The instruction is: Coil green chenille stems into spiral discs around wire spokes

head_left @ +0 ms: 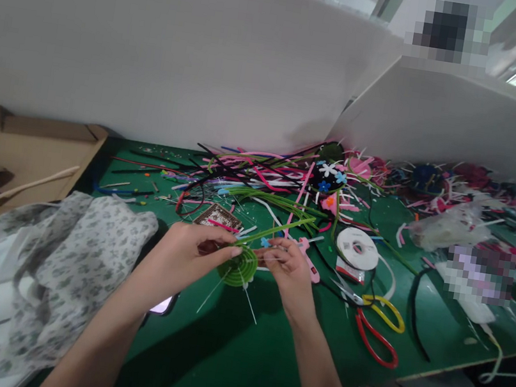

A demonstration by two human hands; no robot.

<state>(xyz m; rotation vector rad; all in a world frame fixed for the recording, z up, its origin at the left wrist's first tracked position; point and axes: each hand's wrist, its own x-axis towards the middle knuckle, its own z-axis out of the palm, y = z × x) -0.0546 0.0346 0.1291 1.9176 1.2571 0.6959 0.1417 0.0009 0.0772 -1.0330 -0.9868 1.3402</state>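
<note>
Coil of green cord (241, 267) sits between both hands, held up in front of the body above the green table (213, 361). Left hand (194, 248) has it pinched at the upper-left rim, thumb on the near face, probably so the turns don't slip. Loose green strand (282, 226) leaves the top of the coil and runs up and away over the right fingers; looks routed that way to stay off the wound face. Right hand (290, 266) has its fingers bent in at the coil's right side, beside a small blue flower (265, 242); can't tell what it grips, fingertips too small to read. Thin pale wires (250, 303) stick out toward the body, splayed, likely because nothing ties their ends. Beyond the hands: patterned card (220, 215), then heap of coloured strips (261, 171), within reach of both. Right of the right hand: pink tool (312, 267), white spool (347, 242), then scissors (365, 300), handles toward the body, which should make for an easy grab. Phone (162, 305) lies partly under the left wrist. Floral cloth (91, 233) left of the left hand, cardboard box (50, 156) farther out.
</note>
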